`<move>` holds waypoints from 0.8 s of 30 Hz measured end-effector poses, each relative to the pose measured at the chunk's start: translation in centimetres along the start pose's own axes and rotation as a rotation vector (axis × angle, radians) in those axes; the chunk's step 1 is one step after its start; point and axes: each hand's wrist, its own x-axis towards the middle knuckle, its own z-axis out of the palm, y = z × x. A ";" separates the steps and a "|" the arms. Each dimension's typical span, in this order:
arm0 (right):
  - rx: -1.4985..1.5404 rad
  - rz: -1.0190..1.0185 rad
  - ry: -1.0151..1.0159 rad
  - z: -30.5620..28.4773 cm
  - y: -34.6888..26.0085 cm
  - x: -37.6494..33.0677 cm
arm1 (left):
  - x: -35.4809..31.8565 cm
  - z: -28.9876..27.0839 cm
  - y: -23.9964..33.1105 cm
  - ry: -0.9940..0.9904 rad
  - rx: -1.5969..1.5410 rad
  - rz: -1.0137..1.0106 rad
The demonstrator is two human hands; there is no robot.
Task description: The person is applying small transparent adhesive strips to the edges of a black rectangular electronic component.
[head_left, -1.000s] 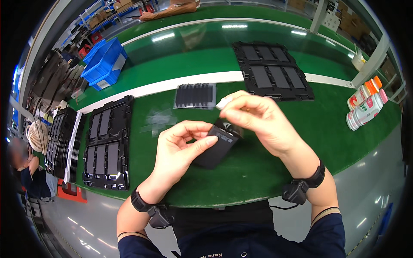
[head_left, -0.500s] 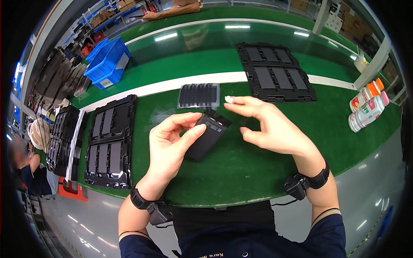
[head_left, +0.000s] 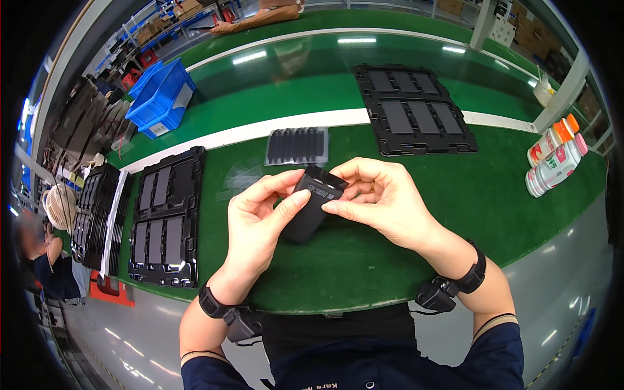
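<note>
Pack: a flat, black, battery-like pack (head_left: 305,222) was held tilted above the green desk (head_left: 481,195), its finely printed end toward the far side.
Left hand: the left hand (head_left: 255,218) gripped the pack, thumb on the printed face and fingers at its left edge and behind.
Right hand: the right hand (head_left: 385,198) was closed in a pinch at the pack's right edge, thumb near the print; whether its curled fingers held anything else could not be told.
Black flap: at the far end, a dark flap (head_left: 320,174) stood out between the two hands.
Handwork: the step in hand appeared to be two-handed fingertip work at that end, the left hand steadying the body.
Handling need: the next move seemed to call for a firm left grip and light, exact right-finger pressure near the flap.
Strip card: a clear-backed card of black strips (head_left: 296,146) lay just beyond the hands, near loose clear film pieces (head_left: 240,181).
Trays: one black tray of grey panels (head_left: 184,179) lay left, another black tray (head_left: 426,141) far right.
</note>
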 end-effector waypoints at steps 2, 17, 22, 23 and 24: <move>0.015 -0.004 0.018 0.0 0.0 0.0 | 0.0 -0.1 -0.3 0.006 0.022 0.025; -0.307 -0.253 0.089 0.8 -0.4 -0.3 | -0.2 0.1 0.0 0.078 0.052 0.004; -0.569 -0.282 0.065 1.0 -0.9 -0.3 | -0.2 -0.1 -0.3 0.082 0.080 0.043; -0.594 -0.299 0.069 0.9 -1.0 -0.4 | -0.2 0.0 -0.3 0.081 0.079 0.065; -0.596 -0.299 0.072 0.9 -1.0 -0.5 | -0.2 0.0 -0.3 0.078 0.078 0.066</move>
